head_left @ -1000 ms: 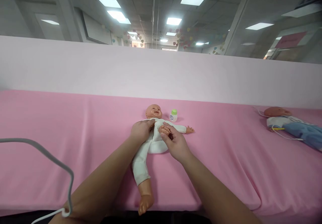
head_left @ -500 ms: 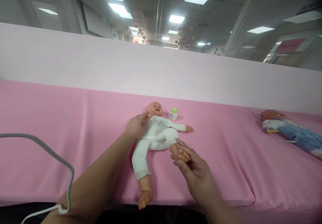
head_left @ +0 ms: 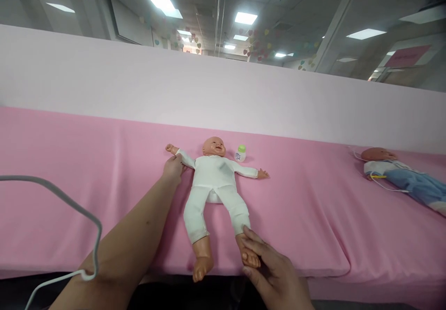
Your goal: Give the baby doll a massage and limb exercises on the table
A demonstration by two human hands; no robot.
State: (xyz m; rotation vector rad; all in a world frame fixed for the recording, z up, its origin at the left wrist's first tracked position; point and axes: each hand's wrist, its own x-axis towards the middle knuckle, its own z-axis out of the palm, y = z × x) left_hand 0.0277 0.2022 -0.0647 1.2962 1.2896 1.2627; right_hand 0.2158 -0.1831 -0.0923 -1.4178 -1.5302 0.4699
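Observation:
A baby doll (head_left: pixel 214 173) in a white cloth suit lies on its back, head toward the wall and feet at the near edge. My left hand (head_left: pixel 173 167) is closed on the doll's arm at the left, just below its small hand. Around the doll's foot at the right, my right hand (head_left: pixel 272 264) has its fingers and thumb curled, holding it. The doll's other arm stretches out to the right, and its other foot (head_left: pixel 202 267) hangs over the edge. A small bottle with a green cap (head_left: pixel 240 153) stands beside the doll's head.
Pink cloth (head_left: pixel 299 208) covers the long surface. A second doll in blue clothes (head_left: pixel 414 184), with thin tubing, lies at the right. A grey-white cable (head_left: pixel 69 198) loops at the left, across my forearm. Behind rises a white wall (head_left: pixel 223 96) with glass above.
The doll's left-side arm went from beside its chin out to the left with my left hand. My right hand brought the bent leg down straight toward the near edge.

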